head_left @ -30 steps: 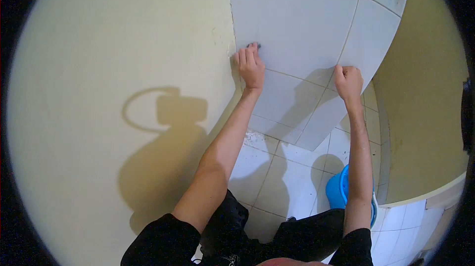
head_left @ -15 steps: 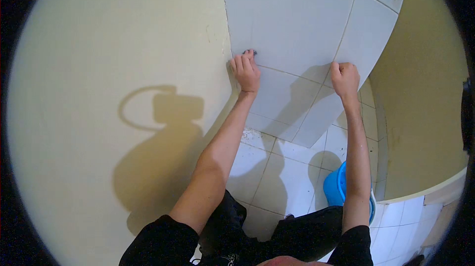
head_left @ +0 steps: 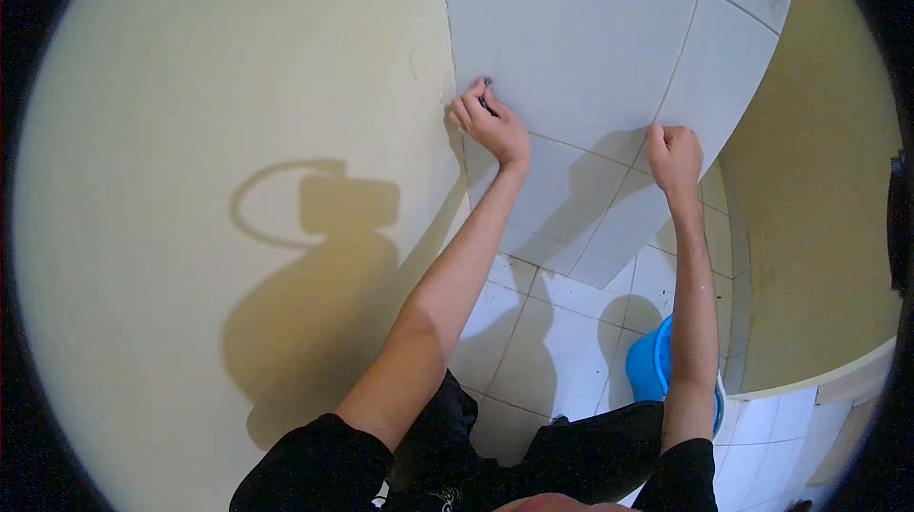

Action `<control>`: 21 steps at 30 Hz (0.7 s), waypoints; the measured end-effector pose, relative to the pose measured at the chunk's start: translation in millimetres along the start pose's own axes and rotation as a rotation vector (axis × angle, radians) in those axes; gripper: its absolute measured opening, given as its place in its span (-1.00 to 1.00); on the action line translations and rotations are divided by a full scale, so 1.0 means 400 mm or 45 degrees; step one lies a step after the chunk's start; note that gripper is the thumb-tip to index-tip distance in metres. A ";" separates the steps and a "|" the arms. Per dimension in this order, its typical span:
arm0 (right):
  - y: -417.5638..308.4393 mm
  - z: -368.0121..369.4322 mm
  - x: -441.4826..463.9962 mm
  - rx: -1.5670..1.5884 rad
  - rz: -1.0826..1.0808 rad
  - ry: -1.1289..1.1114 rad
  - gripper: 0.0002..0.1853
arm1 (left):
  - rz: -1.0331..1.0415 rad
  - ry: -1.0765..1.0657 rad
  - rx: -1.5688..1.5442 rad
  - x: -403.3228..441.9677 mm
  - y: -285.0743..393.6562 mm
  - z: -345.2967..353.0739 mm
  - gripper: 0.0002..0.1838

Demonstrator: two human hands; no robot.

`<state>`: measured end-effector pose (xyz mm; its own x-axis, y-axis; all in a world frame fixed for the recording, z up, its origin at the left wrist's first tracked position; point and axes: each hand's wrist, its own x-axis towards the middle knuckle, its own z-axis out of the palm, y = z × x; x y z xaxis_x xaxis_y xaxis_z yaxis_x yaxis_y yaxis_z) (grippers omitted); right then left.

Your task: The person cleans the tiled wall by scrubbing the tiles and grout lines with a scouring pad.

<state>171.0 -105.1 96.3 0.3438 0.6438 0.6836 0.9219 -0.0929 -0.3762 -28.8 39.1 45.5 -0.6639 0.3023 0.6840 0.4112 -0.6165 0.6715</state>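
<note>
Plainly, left hand: the left hand (head_left: 497, 133) was bent at the wrist beside the seam between cream wall and tile, its thumb and fingers pinching a small dark object (head_left: 488, 108);
Small dark object: it lay between the fingers in front of the tiled panel (head_left: 571, 45), one end poking out past the fingertips; whether that end touched the tile could not be told;
Handling: by its size against the fingers it was probably light and easily turned; whether it was stiff or soft, slippery or fragile, the view did not settle;
Hold: its middle seemed the likeliest place to take it, between thumb and fingers, with the outer end left free;
Right hand: the right hand (head_left: 674, 152) was curled into a fist at the panel's right part, close to a grout line and the outer edge; whether anything sat inside it could not be told;
Cream wall: the cream wall (head_left: 143, 131) bore the person's shadow on the left;
Floor: a blue bucket (head_left: 646, 366) stood on the tiled floor (head_left: 581, 341), partly behind the right forearm.
</note>
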 end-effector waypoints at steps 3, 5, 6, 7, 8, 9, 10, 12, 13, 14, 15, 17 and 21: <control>-0.004 -0.008 0.000 0.006 0.022 -0.019 -0.51 | 0.053 -0.033 -0.131 0.063 0.007 0.015 -0.91; -0.008 -0.007 -0.002 0.001 -0.003 0.017 -0.51 | -0.084 0.041 -0.187 0.073 0.026 0.031 -0.90; -0.006 -0.006 -0.002 -0.002 -0.010 0.031 -0.51 | -0.153 0.075 -0.213 0.073 0.034 0.036 -0.90; -0.005 -0.005 -0.003 -0.004 -0.019 0.040 -0.51 | -0.185 0.059 -0.176 0.063 0.043 0.032 -0.89; -0.004 -0.004 -0.003 -0.007 -0.031 0.047 -0.51 | -0.220 0.047 -0.137 0.048 0.052 0.023 -0.89; -0.006 -0.003 -0.003 -0.004 -0.037 0.051 -0.51 | -0.256 0.038 -0.099 0.035 0.050 0.021 -0.88; -0.007 -0.004 -0.003 0.003 -0.040 0.055 -0.51 | -0.258 0.056 -0.124 0.025 0.039 0.023 -0.89; -0.013 -0.010 -0.004 0.012 -0.030 0.044 -0.51 | -0.264 0.091 -0.172 0.003 0.010 0.019 -0.90; -0.015 -0.012 -0.003 0.013 -0.018 0.030 -0.51 | -0.338 0.141 -0.195 -0.009 -0.002 0.026 -0.90; -0.015 -0.014 -0.002 0.013 -0.008 0.016 -0.51 | -0.412 0.193 -0.219 -0.017 -0.012 0.036 -0.91; -0.010 -0.010 -0.001 0.005 -0.010 0.018 -0.51 | -0.485 0.245 -0.246 -0.010 -0.004 0.037 -0.91; 0.001 0.000 0.001 -0.017 -0.019 0.024 -0.51 | -0.555 0.212 -0.178 0.004 0.010 0.036 -0.92; -0.001 -0.003 0.002 -0.009 0.003 -0.013 -0.51 | -0.546 0.182 -0.134 0.038 0.021 0.040 -0.91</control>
<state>171.1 -105.5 97.6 0.3438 0.6515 0.6763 0.9224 -0.0994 -0.3731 -25.6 50.1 66.2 -0.8424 0.4475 0.3001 0.0200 -0.5306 0.8474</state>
